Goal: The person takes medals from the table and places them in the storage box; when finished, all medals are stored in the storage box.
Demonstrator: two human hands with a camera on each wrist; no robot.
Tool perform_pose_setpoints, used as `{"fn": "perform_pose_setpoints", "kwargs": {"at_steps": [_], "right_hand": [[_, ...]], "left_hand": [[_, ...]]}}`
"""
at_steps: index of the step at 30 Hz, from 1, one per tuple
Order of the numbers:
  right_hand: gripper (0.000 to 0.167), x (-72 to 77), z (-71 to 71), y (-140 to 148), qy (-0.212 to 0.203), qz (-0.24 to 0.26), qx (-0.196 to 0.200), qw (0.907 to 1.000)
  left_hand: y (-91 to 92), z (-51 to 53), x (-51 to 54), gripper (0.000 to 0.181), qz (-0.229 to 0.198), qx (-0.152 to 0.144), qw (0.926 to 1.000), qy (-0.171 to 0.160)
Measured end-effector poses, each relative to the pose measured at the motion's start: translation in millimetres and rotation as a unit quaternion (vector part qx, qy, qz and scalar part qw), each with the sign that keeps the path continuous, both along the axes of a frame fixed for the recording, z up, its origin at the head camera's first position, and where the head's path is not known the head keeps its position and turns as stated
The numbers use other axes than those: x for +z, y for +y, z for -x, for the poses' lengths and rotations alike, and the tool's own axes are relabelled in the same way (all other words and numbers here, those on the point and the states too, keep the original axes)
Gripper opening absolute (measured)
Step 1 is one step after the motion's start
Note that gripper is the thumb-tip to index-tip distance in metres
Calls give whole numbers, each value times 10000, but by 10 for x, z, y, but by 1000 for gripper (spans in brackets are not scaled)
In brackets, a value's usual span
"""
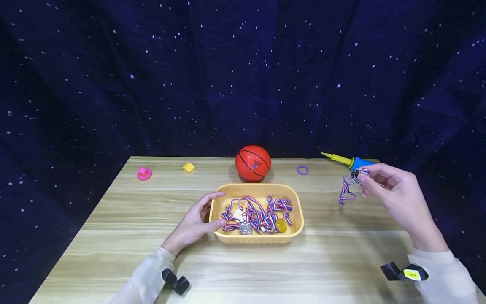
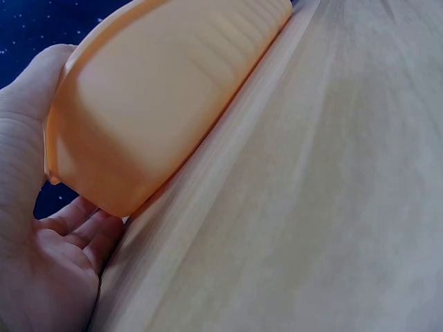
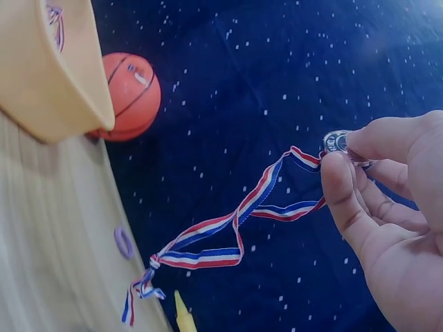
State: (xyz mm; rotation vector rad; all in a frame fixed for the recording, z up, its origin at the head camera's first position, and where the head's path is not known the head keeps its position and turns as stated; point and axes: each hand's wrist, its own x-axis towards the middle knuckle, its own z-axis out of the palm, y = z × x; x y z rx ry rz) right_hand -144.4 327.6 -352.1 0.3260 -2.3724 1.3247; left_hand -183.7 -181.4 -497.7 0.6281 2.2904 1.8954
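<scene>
A silver medal (image 3: 336, 141) is pinched between thumb and fingers of my right hand (image 1: 396, 192), raised above the table's right side. Its striped red, white and blue ribbon (image 3: 208, 235) dangles, knotted near the end. My left hand (image 1: 197, 221) grips the left end of a yellow plastic basin (image 1: 258, 239), thumb over the rim; in the left wrist view the other fingers lie beside its outer wall. Inside the basin are tangled striped ribbons (image 1: 258, 213), a silver medal (image 1: 245, 228) and a gold medal (image 1: 281, 225).
Behind the basin sits a red basketball (image 1: 253, 163). Along the back of the wooden table are a pink duck (image 1: 144, 173), a yellow block (image 1: 188, 167), a purple ring (image 1: 302, 170) and a blue and yellow pump (image 1: 347, 161). A dark starry curtain (image 1: 243, 76) hangs behind.
</scene>
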Motion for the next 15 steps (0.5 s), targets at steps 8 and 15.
{"fn": "perform_pose_setpoints", "kwargs": {"at_steps": [8,15], "right_hand": [[12,136,61,-250,253,82,374,9989],[14,346,169,-538,544,393,938,9933]], "left_hand": [[4,8,-25,78,-48,-53,10000,27],[-10,41,-42,78,-103,-61,9999,71]]}}
